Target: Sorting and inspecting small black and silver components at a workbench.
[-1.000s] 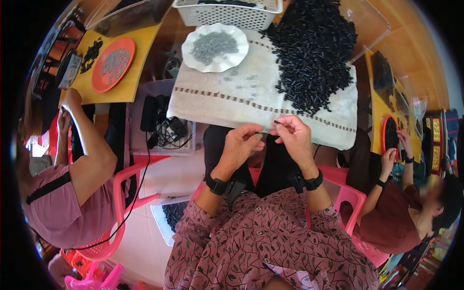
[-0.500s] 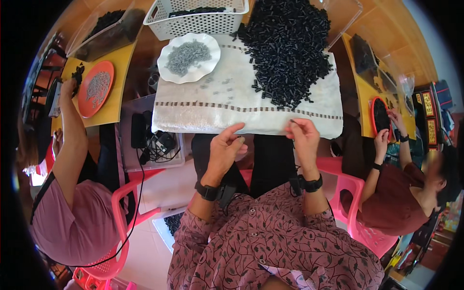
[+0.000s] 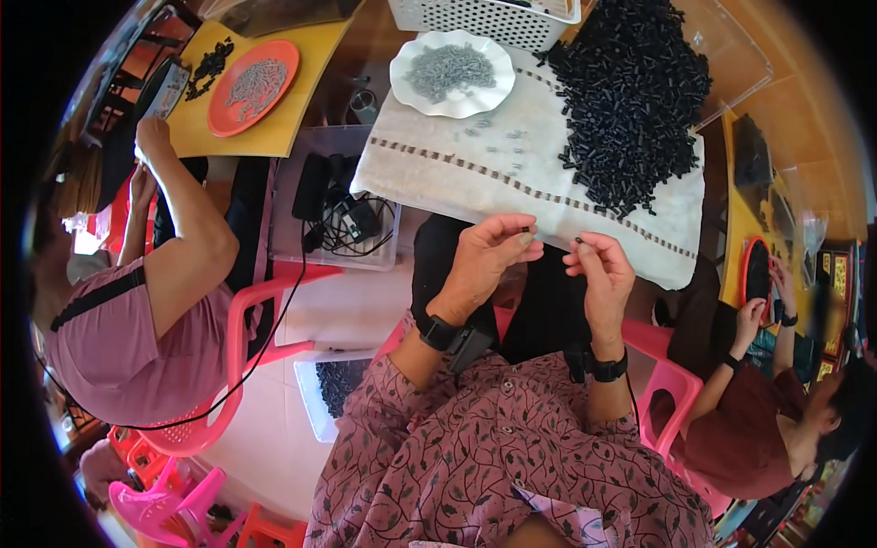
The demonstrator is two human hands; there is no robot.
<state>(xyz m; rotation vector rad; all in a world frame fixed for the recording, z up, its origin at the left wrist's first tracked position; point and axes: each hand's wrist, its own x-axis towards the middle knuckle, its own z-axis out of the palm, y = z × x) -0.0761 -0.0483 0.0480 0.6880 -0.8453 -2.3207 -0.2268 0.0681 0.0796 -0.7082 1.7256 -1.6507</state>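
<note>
My left hand [image 3: 484, 260]: raised over the near edge of the table, wrist bent, fingers curled inward, thumb and forefinger pinched together at the tip; the grip looks closed on something very small, though I cannot tell what it is. A black wristband sits on that forearm.

My right hand [image 3: 598, 269]: held just beside the left, palm turned toward it, fingers bent, thumb and forefinger grasping a small black piece [image 3: 578, 241] at their tips. Hands are near each other but apart.

White cloth [image 3: 475, 178]: spread over the table, with a dotted brown stripe along its near side.

Heap of black pieces [image 3: 635, 100]: on the far right of the cloth, well apart from both hands.

White scalloped plate [image 3: 452, 75]: far centre on the cloth, holding grey pieces; a few grey pieces lie loose on the cloth just near of it.

White plastic basket [image 3: 484, 14]: at the far edge, behind the plate.

Orange plate [image 3: 253, 73]: far left, on a yellow surface, carrying grey pieces.

One person sits at left on a pink chair [image 3: 265, 315]; another person at right.
</note>
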